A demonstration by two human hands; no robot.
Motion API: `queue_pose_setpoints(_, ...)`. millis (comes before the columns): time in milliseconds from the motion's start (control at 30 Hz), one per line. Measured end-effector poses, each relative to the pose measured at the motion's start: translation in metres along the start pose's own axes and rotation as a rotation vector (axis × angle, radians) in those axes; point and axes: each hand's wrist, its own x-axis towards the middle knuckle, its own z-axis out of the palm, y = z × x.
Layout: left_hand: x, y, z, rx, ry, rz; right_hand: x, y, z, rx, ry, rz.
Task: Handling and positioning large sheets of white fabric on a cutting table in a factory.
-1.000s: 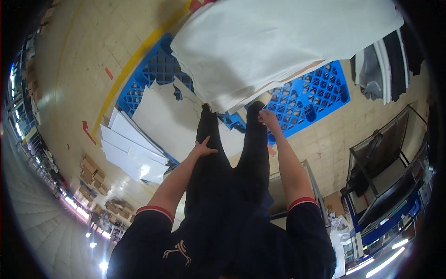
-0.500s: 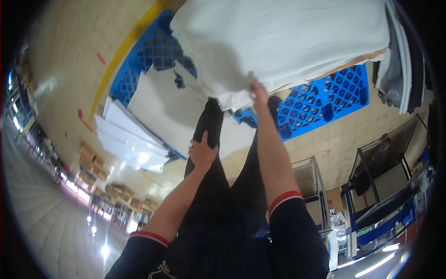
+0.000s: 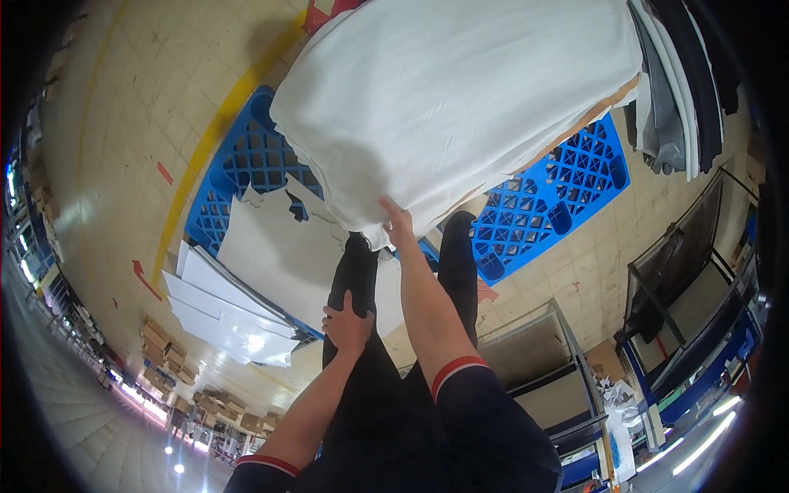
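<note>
A thick pile of large white, soft-looking sheets (image 3: pixel 460 107) lies over a blue plastic pallet (image 3: pixel 526 214), with a brown layer showing along its right edge. My right hand (image 3: pixel 399 225) touches the pile at its near corner, fingers stretched onto the top sheet; whether the thumb goes under the edge is hard to see. My left hand (image 3: pixel 348 329) rests on my left leg just above the knee, its fingers spread and holding nothing. Between my legs and the pallet's left part lies a flat pale board (image 3: pixel 275 238) with torn, ragged edges.
White flat panels (image 3: pixel 222 308) lie at the left beside the pallet. Grey, white and black sheets (image 3: pixel 674 99) hang at the far right. Metal-framed carts (image 3: pixel 542 378) stand at the lower right. A yellow line (image 3: pixel 205 123) runs along the tiled floor, and cardboard boxes (image 3: pixel 164 349) sit farther left.
My view has shifted, and the pile sits lower and more to the left in it. My right hand has moved left along the near edge to the corner. My left hand stays on my leg.
</note>
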Motion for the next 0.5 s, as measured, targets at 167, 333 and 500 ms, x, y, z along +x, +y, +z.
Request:
queue_pose_setpoints(167, -0.005, 0.010, 0.002, 0.002, 0.021, 0.040, -0.012, 0.001, 0.047, -0.236, 0.176, -0.606)
queue_pose_setpoints(333, -0.010, 0.006, 0.010, -0.030, -0.027, -0.003, -0.139, -0.098, 0.126, -0.024, -0.122, -0.772)
queue_pose_setpoints(500, -0.017, 0.007, 0.015, -0.047, -0.096, -0.008, -0.141, -0.046, 0.091, 0.007, -0.115, -0.859)
